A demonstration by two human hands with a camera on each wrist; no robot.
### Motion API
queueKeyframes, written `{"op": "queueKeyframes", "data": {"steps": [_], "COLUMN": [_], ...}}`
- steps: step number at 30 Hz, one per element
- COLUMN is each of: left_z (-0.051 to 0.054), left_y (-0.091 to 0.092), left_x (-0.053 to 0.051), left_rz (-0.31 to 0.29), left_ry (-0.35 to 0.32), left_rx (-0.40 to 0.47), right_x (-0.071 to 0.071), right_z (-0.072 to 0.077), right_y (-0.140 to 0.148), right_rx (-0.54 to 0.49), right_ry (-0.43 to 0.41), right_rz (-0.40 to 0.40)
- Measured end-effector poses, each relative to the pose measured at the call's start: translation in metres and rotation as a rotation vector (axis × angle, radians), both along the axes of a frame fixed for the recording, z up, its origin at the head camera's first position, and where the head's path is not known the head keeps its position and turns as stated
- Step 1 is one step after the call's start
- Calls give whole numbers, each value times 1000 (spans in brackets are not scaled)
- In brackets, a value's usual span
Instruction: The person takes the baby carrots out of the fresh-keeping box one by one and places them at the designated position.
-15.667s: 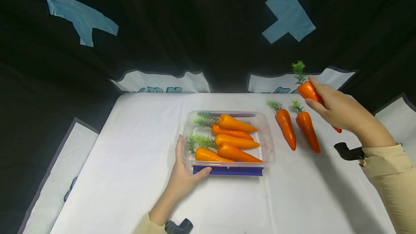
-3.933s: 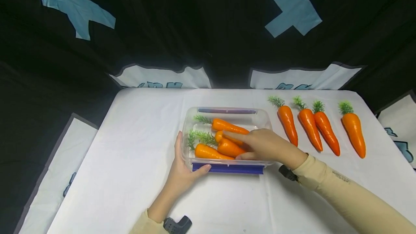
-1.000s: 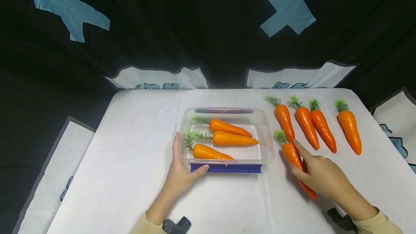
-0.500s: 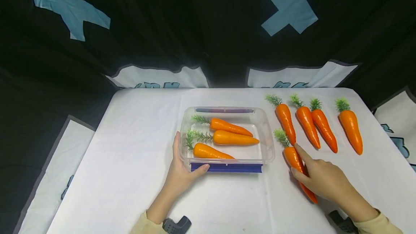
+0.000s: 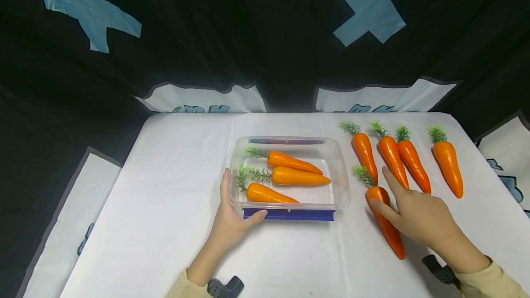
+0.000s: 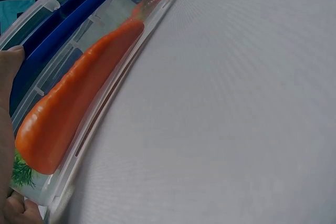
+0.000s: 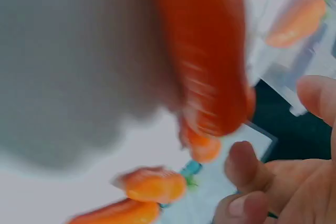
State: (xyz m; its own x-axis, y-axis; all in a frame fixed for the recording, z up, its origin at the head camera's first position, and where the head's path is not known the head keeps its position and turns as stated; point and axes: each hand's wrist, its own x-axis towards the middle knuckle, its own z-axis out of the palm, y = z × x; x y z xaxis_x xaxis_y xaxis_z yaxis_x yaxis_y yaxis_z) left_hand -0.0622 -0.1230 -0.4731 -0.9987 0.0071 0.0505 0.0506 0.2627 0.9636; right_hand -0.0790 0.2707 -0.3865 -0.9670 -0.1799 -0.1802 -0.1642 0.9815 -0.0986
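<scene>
Currently the left hand (image 5: 235, 224) grips the near left corner of a clear plastic food container (image 5: 344, 176), its thumb on the blue clasp (image 5: 296, 214), with three artificial carrots (image 5: 299, 176) lying inside. Farther right, a single carrot (image 5: 387, 226) lies on the table (image 5: 178, 187) partly beneath the right hand (image 5: 420, 217), whose spread fingers have hold of nothing, while four more carrots (image 5: 414, 165) lie just beyond.
</scene>
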Motion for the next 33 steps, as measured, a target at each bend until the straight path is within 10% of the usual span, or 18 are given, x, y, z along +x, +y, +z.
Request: {"op": "queueKeyframes", "data": {"steps": [13, 33], "left_z": [0, -1], "left_y": [0, -1], "left_x": [0, 0], "left_rz": [-6, -10], "left_ry": [6, 17], "left_rx": [12, 7], "right_x": [-42, -81], "right_z": [42, 15], "right_y": [-50, -124], "right_rx": [-106, -155], "right_ry": [233, 171], "right_rz": [200, 519]}}
